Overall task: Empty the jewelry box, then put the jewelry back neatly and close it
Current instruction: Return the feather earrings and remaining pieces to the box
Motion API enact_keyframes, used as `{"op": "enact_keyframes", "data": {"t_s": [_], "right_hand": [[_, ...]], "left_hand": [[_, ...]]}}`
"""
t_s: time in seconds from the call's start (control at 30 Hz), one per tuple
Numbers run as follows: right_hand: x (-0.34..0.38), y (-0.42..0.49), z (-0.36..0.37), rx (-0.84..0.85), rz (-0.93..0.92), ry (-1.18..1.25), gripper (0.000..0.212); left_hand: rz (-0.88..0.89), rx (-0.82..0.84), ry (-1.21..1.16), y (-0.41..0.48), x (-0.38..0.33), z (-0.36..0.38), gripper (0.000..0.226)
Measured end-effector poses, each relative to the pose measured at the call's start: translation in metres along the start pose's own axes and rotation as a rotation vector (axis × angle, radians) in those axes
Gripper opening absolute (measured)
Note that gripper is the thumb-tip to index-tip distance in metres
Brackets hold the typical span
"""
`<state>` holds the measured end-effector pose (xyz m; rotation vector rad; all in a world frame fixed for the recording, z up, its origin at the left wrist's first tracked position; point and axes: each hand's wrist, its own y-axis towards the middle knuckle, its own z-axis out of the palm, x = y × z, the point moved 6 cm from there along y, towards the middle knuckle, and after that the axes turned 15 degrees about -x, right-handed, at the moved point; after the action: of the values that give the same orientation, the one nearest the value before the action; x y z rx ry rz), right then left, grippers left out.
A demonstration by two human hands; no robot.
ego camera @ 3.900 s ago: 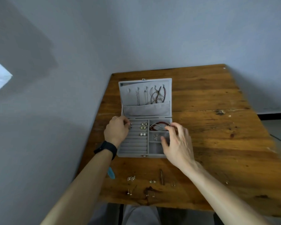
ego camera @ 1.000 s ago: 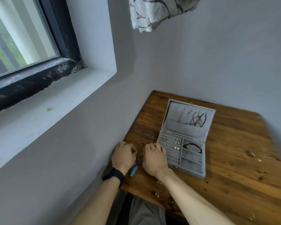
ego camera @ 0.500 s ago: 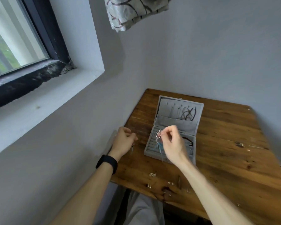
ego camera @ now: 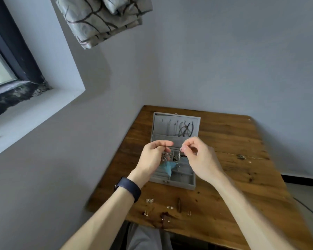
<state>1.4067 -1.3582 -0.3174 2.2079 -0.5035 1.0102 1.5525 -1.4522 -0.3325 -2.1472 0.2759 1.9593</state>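
Observation:
A grey jewelry box (ego camera: 177,181) stands open on the wooden table (ego camera: 242,159), its lid (ego camera: 175,127) upright with necklaces and dark cords hung inside. Both hands are raised above the box. My left hand (ego camera: 153,157) pinches the top of a beaded earring with a blue feather (ego camera: 167,167) that dangles below it. My right hand (ego camera: 199,156) pinches the thin silver hook of a second feather earring, whose feather is mostly hidden. The compartments beneath the hands are largely covered.
Several small stud earrings (ego camera: 149,200) and a brown stick-like piece (ego camera: 179,204) lie on the table's near edge. A wall runs along the table's left side, with a window sill (ego camera: 34,105) and a patterned curtain (ego camera: 105,20) above.
My left hand has risen from the table's left edge to above the box and now holds a feather earring. The right hand moved right, still pinching its earring. The view shifted right.

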Motion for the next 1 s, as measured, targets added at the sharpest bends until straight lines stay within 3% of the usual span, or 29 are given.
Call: {"op": "enact_keyframes", "data": {"t_s": [0.33,0.63,0.87,1.0], "right_hand": [[-0.001,-0.001,-0.023,0.007,-0.082,-0.063,0.008],[0.002,0.004,-0.02,0.104,-0.149,-0.172,0.009],[0.005,0.011,-0.008,0.271,-0.181,-0.217,0.009],[0.001,0.017,-0.001,0.168,-0.078,-0.036,0.017]], "left_hand": [[0.238,0.152,0.312,-0.011,-0.004,0.024,0.02],[0.439,0.078,0.438,-0.012,-0.017,0.025,0.021],[0.454,0.146,0.537,-0.002,-0.015,0.019,0.014],[0.335,0.1,0.386,0.009,-0.013,0.009,0.01]]}}
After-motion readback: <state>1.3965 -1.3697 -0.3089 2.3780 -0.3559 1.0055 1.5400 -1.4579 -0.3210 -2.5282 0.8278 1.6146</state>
